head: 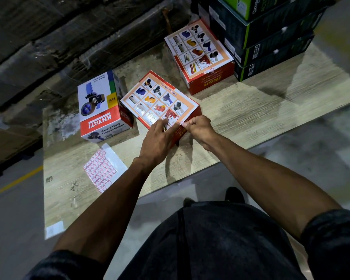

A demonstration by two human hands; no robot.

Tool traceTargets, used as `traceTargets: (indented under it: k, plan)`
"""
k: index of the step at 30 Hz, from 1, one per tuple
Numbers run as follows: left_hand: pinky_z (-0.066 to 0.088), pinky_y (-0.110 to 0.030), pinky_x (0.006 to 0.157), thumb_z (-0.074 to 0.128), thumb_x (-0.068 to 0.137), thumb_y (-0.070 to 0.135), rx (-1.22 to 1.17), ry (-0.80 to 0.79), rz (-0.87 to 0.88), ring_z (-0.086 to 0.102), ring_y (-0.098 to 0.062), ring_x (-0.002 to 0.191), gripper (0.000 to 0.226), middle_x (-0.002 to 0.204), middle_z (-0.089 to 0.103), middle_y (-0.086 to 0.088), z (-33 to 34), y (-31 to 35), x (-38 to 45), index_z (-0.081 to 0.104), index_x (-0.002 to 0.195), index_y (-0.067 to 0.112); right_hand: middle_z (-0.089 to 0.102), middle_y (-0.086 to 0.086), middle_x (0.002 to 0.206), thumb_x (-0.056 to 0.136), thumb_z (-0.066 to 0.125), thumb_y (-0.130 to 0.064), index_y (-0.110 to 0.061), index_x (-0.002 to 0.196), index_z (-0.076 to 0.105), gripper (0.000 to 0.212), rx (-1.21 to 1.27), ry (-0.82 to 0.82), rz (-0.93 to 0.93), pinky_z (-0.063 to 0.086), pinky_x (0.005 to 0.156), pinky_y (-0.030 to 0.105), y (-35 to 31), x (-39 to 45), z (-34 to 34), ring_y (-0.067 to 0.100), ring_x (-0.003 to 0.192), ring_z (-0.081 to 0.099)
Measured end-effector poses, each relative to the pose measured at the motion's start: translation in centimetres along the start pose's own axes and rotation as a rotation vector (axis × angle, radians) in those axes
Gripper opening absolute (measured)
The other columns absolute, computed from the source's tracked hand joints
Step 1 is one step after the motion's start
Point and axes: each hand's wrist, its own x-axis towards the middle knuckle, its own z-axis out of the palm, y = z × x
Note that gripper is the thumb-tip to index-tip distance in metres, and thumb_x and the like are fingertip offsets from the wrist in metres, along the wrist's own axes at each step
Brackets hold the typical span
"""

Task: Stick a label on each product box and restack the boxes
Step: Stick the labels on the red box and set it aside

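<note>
A red product box (160, 100) with a grid of tool pictures on top lies in the middle of the low wooden board (240, 116). My left hand (159, 140) rests on its near edge, fingers spread and pressing down. My right hand (200, 128) pinches a small white label (183, 123) at the box's near corner. A sheet of red-bordered labels (102, 168) lies on the board to the near left. A second red box (200, 55) sits further back. A white and red Khyati box (101, 110) stands at the left.
A stack of dark green-edged boxes (271, 37) rises at the back right. Wrapped cartons (49, 37) line the far left. My feet and dark trousers (220, 239) are at the board's near edge, on the grey floor.
</note>
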Motion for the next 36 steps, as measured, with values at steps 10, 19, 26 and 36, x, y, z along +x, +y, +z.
traceTargets:
  k: [10,19,26,36]
  plan:
    - [0.048,-0.045,0.088,0.069,0.087,0.017,0.011,0.05,0.031,0.053,-0.042,0.11,0.05,0.123,0.052,-0.028,1.0,-0.7,0.0,0.056,0.135,0.013,0.066,0.007,0.086,0.094,0.06,-0.03,-0.014,0.075,0.064,0.025,-0.137,0.09,0.032,0.054,0.075,0.035,0.5,0.3,1.6,0.022,0.079,0.062]
    - [0.048,-0.047,0.087,0.069,0.087,0.018,-0.002,0.043,0.04,0.053,-0.043,0.108,0.051,0.123,0.052,-0.029,1.0,-0.9,0.0,0.055,0.135,0.01,0.056,-0.003,0.07,0.096,0.061,-0.035,-0.014,0.079,0.056,0.027,-0.244,0.069,0.006,0.026,0.044,0.02,-0.4,-1.8,-0.5,0.01,0.056,0.049]
    - [0.048,-0.047,0.089,0.065,0.09,0.022,-0.013,0.007,0.033,0.049,-0.039,0.115,0.052,0.129,0.049,-0.025,0.4,-0.7,0.0,0.051,0.139,0.014,0.056,0.008,0.114,0.092,0.065,-0.035,-0.011,0.101,0.056,0.027,-0.641,0.165,-0.27,0.034,0.071,0.031,-1.1,-1.8,-2.5,0.025,0.102,0.056]
    - [0.043,-0.05,0.099,0.054,0.094,0.012,-0.029,0.061,0.049,0.05,-0.044,0.12,0.036,0.131,0.058,-0.021,-0.7,-0.4,-0.6,0.058,0.128,0.002,0.008,0.015,0.16,0.077,0.077,-0.047,-0.03,0.15,0.029,0.088,-0.974,-0.043,-0.654,0.026,0.114,0.051,-1.3,1.1,-3.5,0.035,0.148,0.01]
